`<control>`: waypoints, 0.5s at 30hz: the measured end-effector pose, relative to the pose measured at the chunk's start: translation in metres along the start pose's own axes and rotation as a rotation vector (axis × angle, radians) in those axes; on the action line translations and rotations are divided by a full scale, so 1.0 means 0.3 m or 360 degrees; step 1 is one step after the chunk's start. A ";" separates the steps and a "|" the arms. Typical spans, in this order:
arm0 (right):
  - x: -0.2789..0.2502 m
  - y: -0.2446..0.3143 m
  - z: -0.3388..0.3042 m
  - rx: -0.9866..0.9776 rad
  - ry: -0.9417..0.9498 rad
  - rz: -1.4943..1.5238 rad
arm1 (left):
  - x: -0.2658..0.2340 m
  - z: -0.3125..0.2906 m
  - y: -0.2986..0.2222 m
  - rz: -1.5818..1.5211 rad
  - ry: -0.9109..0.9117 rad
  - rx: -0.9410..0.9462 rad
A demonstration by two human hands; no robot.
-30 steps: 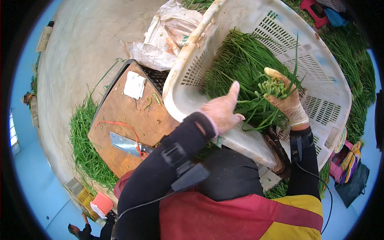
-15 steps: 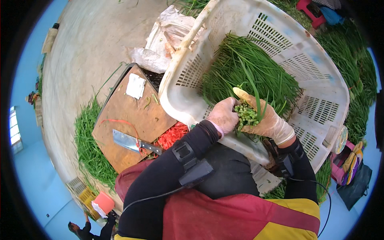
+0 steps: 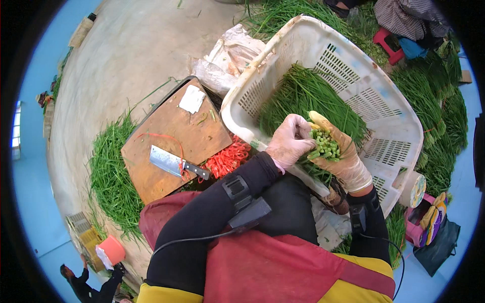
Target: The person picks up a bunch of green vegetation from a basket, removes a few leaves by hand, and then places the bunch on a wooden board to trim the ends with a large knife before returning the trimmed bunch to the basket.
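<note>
The right hand (image 3: 347, 160) grasps a bundle of green stalks (image 3: 326, 146), ends up between thumb and fingers. The left hand (image 3: 288, 144) curls at the bundle's left side; whether it pinches anything, I cannot tell. Beyond, long greens (image 3: 310, 96) lie in a white crate (image 3: 235, 119).

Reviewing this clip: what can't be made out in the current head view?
Head view:
- Most of the bunch's length: behind its pale ends and the right hand.
- Whether the left hand pinches a stem: too small.
- White crate's floor: mostly under green leaves.
</note>
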State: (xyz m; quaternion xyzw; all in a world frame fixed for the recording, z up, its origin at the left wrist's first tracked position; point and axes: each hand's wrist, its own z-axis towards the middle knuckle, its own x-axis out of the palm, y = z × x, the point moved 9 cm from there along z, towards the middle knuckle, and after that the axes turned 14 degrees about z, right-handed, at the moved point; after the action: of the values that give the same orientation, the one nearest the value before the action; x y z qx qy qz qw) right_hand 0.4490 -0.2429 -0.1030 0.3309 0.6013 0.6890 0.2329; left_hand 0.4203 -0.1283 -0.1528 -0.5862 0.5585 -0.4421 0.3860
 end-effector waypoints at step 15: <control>-0.001 0.327 -0.219 -0.0550 -0.0616 -0.0282 | 0.004 -0.236 -0.242 -0.0430 0.0056 0.0080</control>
State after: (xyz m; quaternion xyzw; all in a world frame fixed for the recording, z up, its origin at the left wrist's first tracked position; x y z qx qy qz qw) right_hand 0.4084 -0.3038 -0.0103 0.3578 0.4458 0.6822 0.4558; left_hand 0.3759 -0.1210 -0.0621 -0.6383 0.4699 -0.5142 0.3278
